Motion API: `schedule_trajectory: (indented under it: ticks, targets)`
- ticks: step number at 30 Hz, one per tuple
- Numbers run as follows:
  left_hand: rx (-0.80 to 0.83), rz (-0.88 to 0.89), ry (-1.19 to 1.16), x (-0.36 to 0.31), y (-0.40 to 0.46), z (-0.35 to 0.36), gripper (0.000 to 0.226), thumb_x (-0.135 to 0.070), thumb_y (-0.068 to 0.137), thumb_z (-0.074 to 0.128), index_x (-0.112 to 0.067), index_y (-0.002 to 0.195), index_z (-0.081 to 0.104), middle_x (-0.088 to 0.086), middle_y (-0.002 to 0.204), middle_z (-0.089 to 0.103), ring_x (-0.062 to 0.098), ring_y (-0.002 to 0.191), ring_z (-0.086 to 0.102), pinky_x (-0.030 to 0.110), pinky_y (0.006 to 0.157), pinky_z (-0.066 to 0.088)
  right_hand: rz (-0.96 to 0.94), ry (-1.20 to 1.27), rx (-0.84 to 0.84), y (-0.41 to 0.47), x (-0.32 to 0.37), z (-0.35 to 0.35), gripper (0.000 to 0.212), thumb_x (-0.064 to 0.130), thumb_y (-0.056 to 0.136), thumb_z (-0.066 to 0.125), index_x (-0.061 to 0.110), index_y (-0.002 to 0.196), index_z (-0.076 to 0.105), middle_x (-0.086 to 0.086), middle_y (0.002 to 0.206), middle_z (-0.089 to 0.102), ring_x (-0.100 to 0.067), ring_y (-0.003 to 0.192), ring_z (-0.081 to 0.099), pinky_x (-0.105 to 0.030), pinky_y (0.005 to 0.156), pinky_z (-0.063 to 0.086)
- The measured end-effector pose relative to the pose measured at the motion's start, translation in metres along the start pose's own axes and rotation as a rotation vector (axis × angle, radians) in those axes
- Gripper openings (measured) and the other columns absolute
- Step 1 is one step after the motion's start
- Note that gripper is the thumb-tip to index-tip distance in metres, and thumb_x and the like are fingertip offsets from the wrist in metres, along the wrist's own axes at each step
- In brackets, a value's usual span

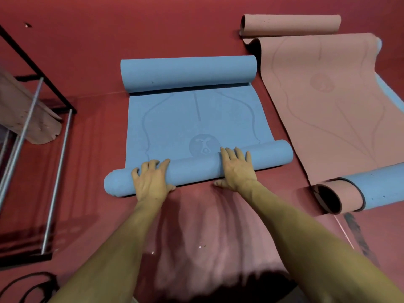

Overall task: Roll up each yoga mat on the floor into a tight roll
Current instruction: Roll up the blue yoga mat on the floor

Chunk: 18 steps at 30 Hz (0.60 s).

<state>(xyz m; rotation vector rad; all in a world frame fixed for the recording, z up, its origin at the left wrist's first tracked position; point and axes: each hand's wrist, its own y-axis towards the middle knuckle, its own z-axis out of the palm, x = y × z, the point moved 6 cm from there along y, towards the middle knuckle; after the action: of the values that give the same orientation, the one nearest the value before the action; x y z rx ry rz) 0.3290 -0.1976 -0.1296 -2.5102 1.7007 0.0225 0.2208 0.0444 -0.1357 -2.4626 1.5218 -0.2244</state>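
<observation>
Your hands lay on the near roll of the blue mat [197, 119], side by side but apart: the left hand [150, 180] draped over the left part of the roll [196, 169] with fingers curved across its top and thumb down at the near edge, the right hand [237, 169] spread flatter near the middle, fingers straight and reaching over the crest, thumb tucked low against the floor [87, 62]. Neither pinched the mat; both pressed on it. That roll ran left to right across your view, tilted so its right end sat a little farther from you than its left, and its left end bulged unevenly, which suggested the layers had telescoped there. Foam of this kind probably felt light, soft and springy, grippy rather than slick, so it would want to loosen unless you kept palms pressing down and forward; the best hold looked to be wide on the roll, one hand toward each end, not both left of centre. Beyond your hands the flat stretch of the mat showed printed lines and a round emblem, its long axis pointing away from you. At the far end the same mat was curled into a second roll [188, 72], lying parallel to the near one. To the right a pink mat [328, 101] lay mostly flat, curled at both ends, its blue underside showing at the near curl. At left stood a metal rack [54, 127].
</observation>
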Motion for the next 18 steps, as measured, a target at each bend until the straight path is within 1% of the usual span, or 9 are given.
schedule_trajectory:
  ticks: [2,3,6,8,10,11,13,15,18]
  targets:
    - [0.055,0.022,-0.027,0.005,0.009,0.001,0.095,-0.066,0.063,0.086,-0.043,0.147,0.049,-0.007,0.142,0.054,0.020,0.134,0.045,0.048,0.115,0.025,0.006,-0.014,-0.004,0.001,-0.001,0.004,0.121,0.070,0.071,0.080,0.016,0.160,0.019,-0.005,0.163,0.027,-0.037,0.154,0.018,-0.064,0.123,0.012]
    - [0.066,0.039,-0.037,0.007,0.011,0.001,0.095,-0.068,0.063,0.085,-0.044,0.147,0.049,-0.009,0.142,0.055,0.019,0.134,0.046,0.047,0.114,0.025,0.009,-0.021,-0.019,0.002,0.000,0.004,0.114,0.066,0.071,0.082,0.017,0.157,0.026,-0.004,0.159,0.032,-0.037,0.151,0.023,-0.064,0.123,0.014]
    - [0.077,0.076,-0.045,0.010,0.015,-0.004,0.090,-0.073,0.061,0.082,-0.046,0.142,0.054,-0.011,0.135,0.058,0.017,0.128,0.049,0.043,0.107,0.030,0.008,-0.076,-0.134,0.004,0.002,0.002,0.080,0.045,0.074,0.086,0.016,0.138,0.047,-0.005,0.134,0.054,-0.035,0.127,0.048,-0.063,0.111,0.032]
    - [0.128,0.097,-0.023,0.010,0.018,-0.008,0.087,-0.078,0.058,0.080,-0.049,0.137,0.057,-0.011,0.126,0.060,0.018,0.123,0.051,0.042,0.100,0.032,0.000,-0.110,-0.138,0.002,0.003,0.000,0.069,0.039,0.073,0.086,0.014,0.129,0.053,-0.007,0.122,0.059,-0.035,0.114,0.053,-0.063,0.103,0.038]
    - [0.226,0.123,-0.010,0.010,0.020,-0.010,0.089,-0.085,0.056,0.077,-0.051,0.136,0.058,-0.010,0.118,0.062,0.020,0.120,0.053,0.042,0.095,0.035,-0.020,-0.124,-0.105,-0.002,0.001,-0.004,0.062,0.037,0.075,0.083,0.014,0.125,0.055,-0.006,0.118,0.061,-0.034,0.109,0.055,-0.060,0.100,0.040]
    - [0.273,0.135,-0.015,0.010,0.019,-0.010,0.091,-0.087,0.053,0.075,-0.052,0.135,0.059,-0.010,0.115,0.063,0.020,0.118,0.055,0.042,0.092,0.038,-0.029,-0.131,-0.076,-0.004,0.000,-0.007,0.061,0.038,0.077,0.081,0.014,0.126,0.054,-0.005,0.119,0.061,-0.033,0.110,0.055,-0.058,0.100,0.041]
    - [0.353,0.158,-0.053,0.009,0.016,-0.014,0.091,-0.089,0.049,0.074,-0.053,0.131,0.062,-0.013,0.109,0.066,0.020,0.114,0.060,0.041,0.088,0.042,-0.034,-0.112,0.000,-0.011,-0.002,-0.010,0.070,0.042,0.080,0.081,0.013,0.134,0.048,-0.006,0.125,0.061,-0.033,0.117,0.054,-0.057,0.103,0.040]
    - [0.421,0.182,-0.092,0.007,0.008,-0.017,0.091,-0.089,0.047,0.074,-0.053,0.129,0.063,-0.015,0.108,0.069,0.020,0.112,0.062,0.041,0.090,0.047,-0.027,-0.082,0.061,-0.023,-0.003,-0.011,0.081,0.047,0.079,0.082,0.011,0.139,0.042,-0.007,0.127,0.062,-0.033,0.122,0.053,-0.057,0.106,0.040]
    - [0.477,0.197,-0.103,0.006,-0.010,-0.019,0.092,-0.090,0.044,0.073,-0.054,0.128,0.064,-0.016,0.103,0.070,0.019,0.108,0.064,0.040,0.089,0.050,-0.025,-0.087,0.088,-0.046,-0.004,-0.008,0.080,0.056,0.078,0.082,0.011,0.132,0.043,-0.008,0.122,0.065,-0.032,0.120,0.055,-0.054,0.103,0.044]
